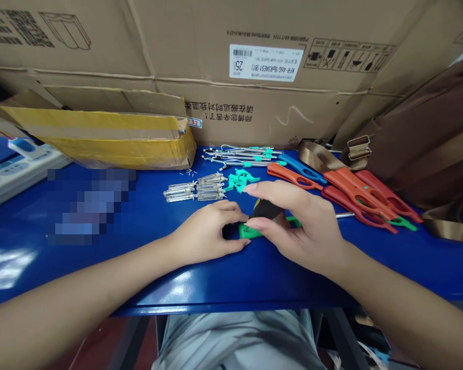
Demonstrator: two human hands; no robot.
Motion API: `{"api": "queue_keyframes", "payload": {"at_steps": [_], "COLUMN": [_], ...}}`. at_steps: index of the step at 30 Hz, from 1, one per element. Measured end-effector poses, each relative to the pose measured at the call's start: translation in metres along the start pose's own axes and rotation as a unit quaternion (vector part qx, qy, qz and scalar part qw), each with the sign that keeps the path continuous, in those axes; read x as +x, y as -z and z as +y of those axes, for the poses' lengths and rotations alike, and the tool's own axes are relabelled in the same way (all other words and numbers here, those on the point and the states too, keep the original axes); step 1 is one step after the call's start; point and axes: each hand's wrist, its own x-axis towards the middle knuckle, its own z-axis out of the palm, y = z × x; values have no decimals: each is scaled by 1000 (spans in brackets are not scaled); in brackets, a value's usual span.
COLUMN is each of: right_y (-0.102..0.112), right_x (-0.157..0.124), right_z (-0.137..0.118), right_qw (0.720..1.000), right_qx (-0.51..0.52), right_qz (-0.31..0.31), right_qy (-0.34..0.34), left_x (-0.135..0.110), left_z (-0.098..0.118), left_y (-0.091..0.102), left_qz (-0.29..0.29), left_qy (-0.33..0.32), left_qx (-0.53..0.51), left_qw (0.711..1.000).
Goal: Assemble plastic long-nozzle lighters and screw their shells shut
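Observation:
My left hand (208, 231) is closed on the left end of a green plastic lighter casing (250, 230), its fingers and thumb at that end. The casing lies low over the blue table, and a metal tube (345, 215) shows beyond my right hand in line with it. My right hand (308, 221) curls round a black and yellow handle (268, 209), which looks like a screwdriver's and stands over the casing. The tool's tip is hidden. Behind the hands are small teal plastic parts (241, 180) and clear lighter tanks (212, 186) in rows.
Metal tubes with wires (247, 156) lie at the back. To the right are orange and red lighter casings (358, 195) and a blue one (303, 167). A yellow-taped carton (119, 141), tiny screws or pins (189, 172) and a power strip (19, 174) are left. A brown bag (420, 133) stands right.

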Motion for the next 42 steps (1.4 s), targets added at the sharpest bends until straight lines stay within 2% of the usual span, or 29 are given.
{"api": "queue_keyframes", "payload": {"at_steps": [2,7,9,15,17,19,22,28,32,34,39,42], "right_y": [0,-5,-7,-6,-4,-3,-3,-2,3,5,6,5], "right_x": [-3,-7,-6,-1,-2,-4,-5,0,1,1,1,1], "right_z": [0,4,6,5,3,2,3,5,3,2,1,1], "right_qw": [1000,988,989,1000,999,996,993,1000,997,997,999,1000], "right_qx": [18,122,124,20,37,68,82,-23,-79,-72,28,14], "right_qz": [-8,-19,-12,11,-5,-23,-22,-2,-6,-7,-22,-10], "right_qy": [-9,-89,-82,-1,-10,-50,-81,-7,9,8,-27,-14], "left_x": [0,0,0,0,0,1,1,1,1,1,1,1], "left_z": [1,1,0,-1,0,0,1,0,0,0,1,2], "left_y": [0,-1,-2,-4,-3,-3,-2,-5,-5,-5,-3,-3], "left_qz": [-5,-11,-9,-9,-13,-20,-19,-8,-10,-14,-16,-12], "left_qy": [3,9,7,-3,-3,-2,3,3,16,19,14,12], "left_qx": [-3,-9,-1,3,3,1,-3,4,-18,-15,-1,3], "left_qw": [1000,1000,1000,1000,1000,1000,1000,1000,1000,1000,1000,1000]}}
